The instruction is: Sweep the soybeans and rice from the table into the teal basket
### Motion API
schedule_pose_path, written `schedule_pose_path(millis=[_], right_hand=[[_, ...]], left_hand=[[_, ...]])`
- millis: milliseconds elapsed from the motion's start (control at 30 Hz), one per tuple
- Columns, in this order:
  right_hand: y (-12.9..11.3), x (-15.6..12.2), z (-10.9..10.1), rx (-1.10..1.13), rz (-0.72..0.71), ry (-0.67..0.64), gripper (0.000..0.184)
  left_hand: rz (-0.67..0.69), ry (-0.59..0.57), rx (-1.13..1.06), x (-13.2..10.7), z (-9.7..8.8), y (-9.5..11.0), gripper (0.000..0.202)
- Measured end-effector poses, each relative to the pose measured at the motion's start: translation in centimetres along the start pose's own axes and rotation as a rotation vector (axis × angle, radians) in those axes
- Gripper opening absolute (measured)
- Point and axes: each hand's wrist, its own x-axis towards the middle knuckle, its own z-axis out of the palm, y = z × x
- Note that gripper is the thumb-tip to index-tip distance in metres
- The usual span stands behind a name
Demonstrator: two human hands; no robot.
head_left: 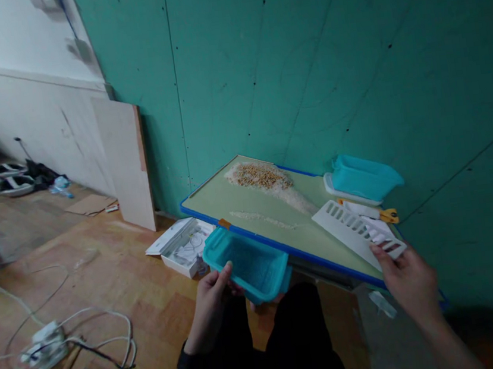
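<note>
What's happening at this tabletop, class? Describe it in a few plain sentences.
A person's left hand grips a blue box by its rim, at the near edge of the tabletop. Their right hand holds a white slotted board by its near end; its far end is by a trail of pale grains. That trail runs from a larger heap, partly covered with yellowish grains. A second blue box sits at the back right.

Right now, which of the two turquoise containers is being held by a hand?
The near container, gripped by the left hand at the front edge of the table. The far container stands near the green wall, with no hand touching it.
</note>
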Motion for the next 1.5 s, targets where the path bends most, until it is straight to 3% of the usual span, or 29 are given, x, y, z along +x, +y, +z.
schedule_pose_path(millis=[167,633,900,1000,1167,1333,1500], right_hand=[[-0.7,0.6,0.3,-0.019,0.057,-0.055,0.038],[-4.0,2.7,3.8,0.386,0.107,-0.28,0.036],[-5.7,3.7,6.1,0.679,0.304,-0.377,0.042],[-5.8,4.1,5.4,0.78,0.472,-0.418,0.049],[-3.9,3.2,2.5,0.815,0.637,-0.315,0.056],[-2.7,0.9,1.3,0.753,0.614,-0.295,0.057],[-4.7,0.5,2.8,0.752,0.578,-0.316,0.057]], left_hand=[[-0.028,0.038,-0.009,-0.1,1.0,0.3,0.049],[-0.009,0.085,-0.011,0.1,2.2,-0.5,0.049],[-0.033,0.082,0.013,-0.2,2.8,0.1,0.053],[-0.028,0.093,0.015,-0.2,2.8,0.1,0.054],[-0.002,0.082,0.019,0.0,2.3,-0.4,0.052],[-0.005,0.057,0.001,-0.1,2.0,-0.6,0.049],[-0.023,0.053,-0.017,-0.1,2.1,-0.3,0.048]])
